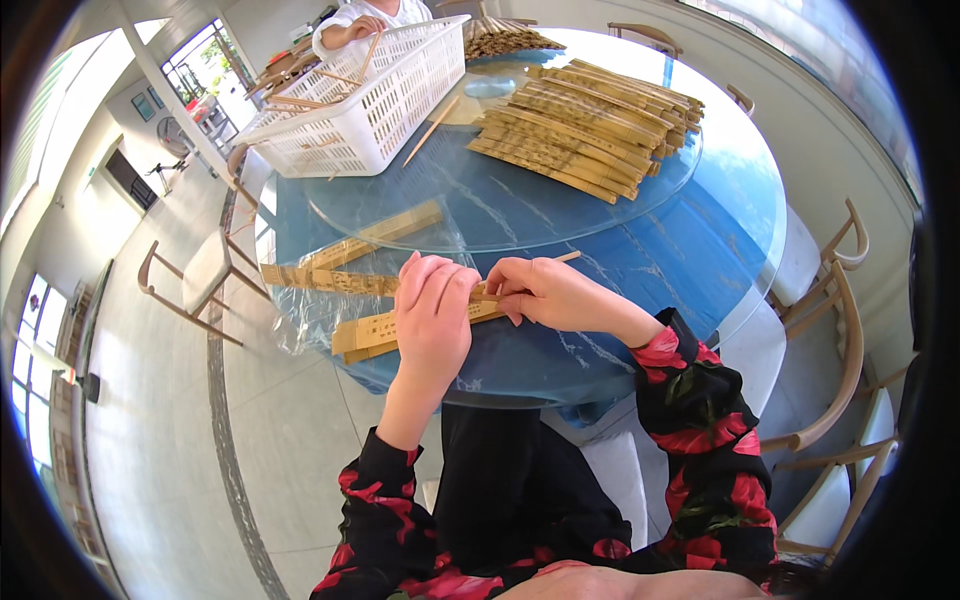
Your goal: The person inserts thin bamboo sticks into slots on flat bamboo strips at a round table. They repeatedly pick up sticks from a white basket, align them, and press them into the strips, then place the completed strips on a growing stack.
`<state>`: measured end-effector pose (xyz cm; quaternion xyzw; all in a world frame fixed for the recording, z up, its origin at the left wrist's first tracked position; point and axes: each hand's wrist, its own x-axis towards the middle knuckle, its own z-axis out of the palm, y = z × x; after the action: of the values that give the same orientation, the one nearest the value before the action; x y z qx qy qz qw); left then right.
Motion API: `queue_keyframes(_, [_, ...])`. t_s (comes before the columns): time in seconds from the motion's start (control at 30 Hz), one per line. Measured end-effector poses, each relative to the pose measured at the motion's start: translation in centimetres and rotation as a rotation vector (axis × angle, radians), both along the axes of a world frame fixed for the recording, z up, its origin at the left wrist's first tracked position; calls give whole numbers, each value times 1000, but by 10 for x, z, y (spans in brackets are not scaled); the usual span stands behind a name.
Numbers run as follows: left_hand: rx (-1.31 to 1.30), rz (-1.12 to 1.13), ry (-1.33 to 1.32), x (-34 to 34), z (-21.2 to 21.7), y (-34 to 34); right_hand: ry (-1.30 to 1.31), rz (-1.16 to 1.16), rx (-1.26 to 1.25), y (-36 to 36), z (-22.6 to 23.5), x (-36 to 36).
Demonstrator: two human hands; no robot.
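Note:
At the near edge of the table, my left hand [436, 310] is closed on a long, narrow tan printed paper sleeve [330, 280] that sticks out to its left. My right hand [550, 293], close beside it, pinches thin wooden chopsticks [568, 257]; one end shows beyond the fingers, the other end lies near the sleeve's mouth, hidden by my fingers. Under and beside my left hand lie more flat paper sleeves [365, 335]. Another sleeve [385, 232] rests on clear plastic film [298, 325] farther back.
A white plastic basket [375, 140] holding chopsticks stands at the back left, with a person's hand [366, 27] over it. One loose chopstick [432, 131] lies beside it. A large pile of filled tan sleeves [590, 125] covers the back right. Wooden chairs [205, 280] surround the round table.

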<state>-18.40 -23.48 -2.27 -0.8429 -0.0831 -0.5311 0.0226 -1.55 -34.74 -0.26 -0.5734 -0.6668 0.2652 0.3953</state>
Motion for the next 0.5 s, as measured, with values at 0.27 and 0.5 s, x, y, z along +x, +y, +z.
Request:
queue_keyframes(0.27, [-852, -397, -618, -14, -20, 20, 666, -12, -97, 7, 3, -5])
queue_keyframes(0.5, [-1410, -1116, -866, -3, 17, 16, 63, -44, 84, 7, -2, -33])
